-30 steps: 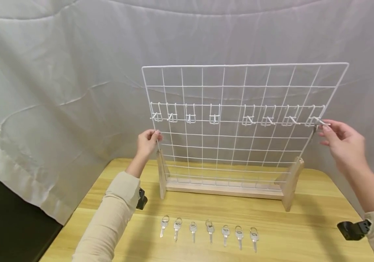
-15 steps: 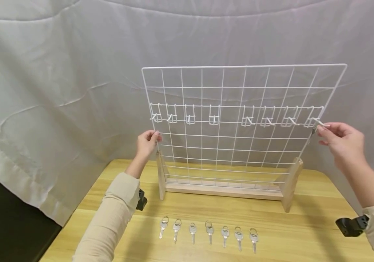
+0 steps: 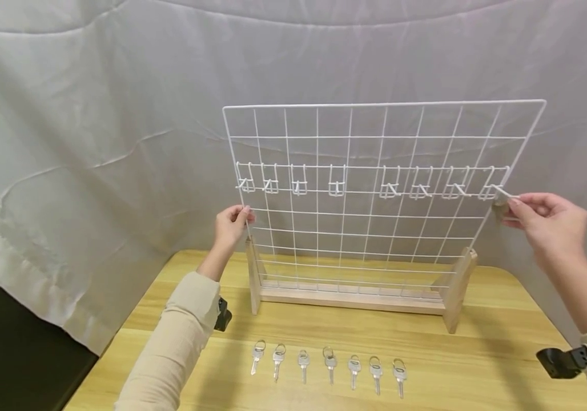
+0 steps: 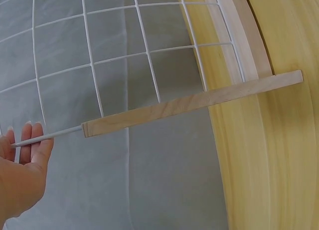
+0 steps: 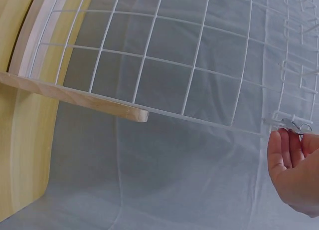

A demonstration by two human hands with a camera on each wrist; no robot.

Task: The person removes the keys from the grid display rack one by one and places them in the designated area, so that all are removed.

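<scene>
A white wire grid panel [image 3: 351,222] stands upright in a wooden base [image 3: 350,298], with several white hooks [image 3: 337,187] in a row across it. My left hand [image 3: 230,224] pinches the grid's left edge wire, just above the wooden side support; in the left wrist view thumb and fingers close around that wire. My right hand [image 3: 555,228] is at the tip of the rightmost hook [image 3: 494,190]. It pinches a key [image 5: 290,123] with a metal ring [image 5: 305,128], seen in the right wrist view. Whether the ring is around the hook, I cannot tell.
Several keys with rings [image 3: 330,361] lie in a row on the wooden table [image 3: 293,331], in front of the base. Grey cloth [image 3: 119,142] hangs behind and to the left. The right wooden support [image 3: 460,290] stands below my right hand.
My right hand moved slightly left toward the rightmost hook, then back right to the hook's tip. My left hand has stayed on the grid's edge.
</scene>
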